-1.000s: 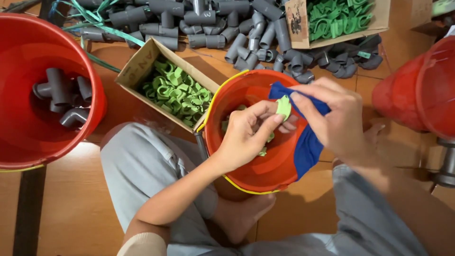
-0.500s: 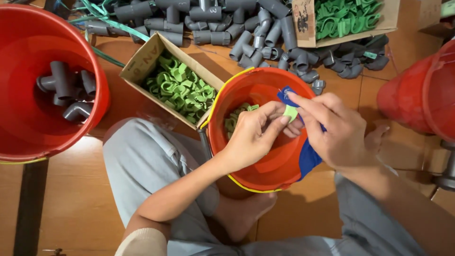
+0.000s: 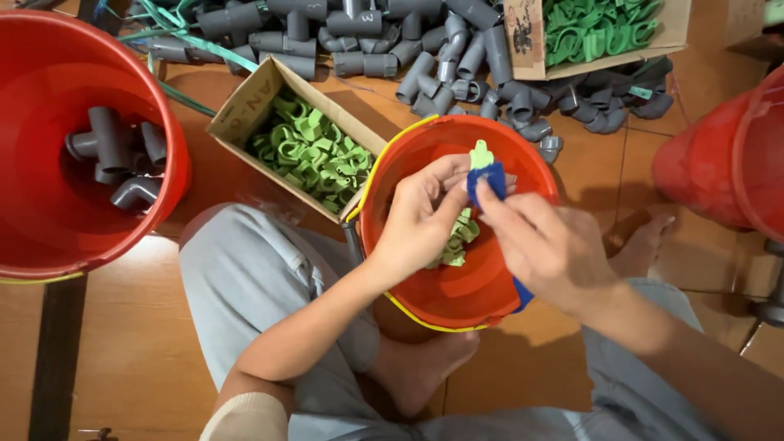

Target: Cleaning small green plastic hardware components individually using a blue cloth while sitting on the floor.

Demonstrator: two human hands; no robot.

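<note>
Head view: over the red bucket's [image 3: 425, 306] far rim, left hand [image 3: 420, 216] and right hand [image 3: 543, 245] pinch a green plastic clip [image 3: 480, 153] in blue cloth [image 3: 487, 180], seemingly light, stiff, best gripped mid-body.

Small green plastic clip [image 3: 480, 153] upright, wrapped in blue cloth [image 3: 487, 180].

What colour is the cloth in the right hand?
Blue; the cloth in the right hand shows best in the head view.

Green clip [image 3: 480, 153], blue cloth [image 3: 488, 181], orange-red bucket [image 3: 457, 286].
</note>
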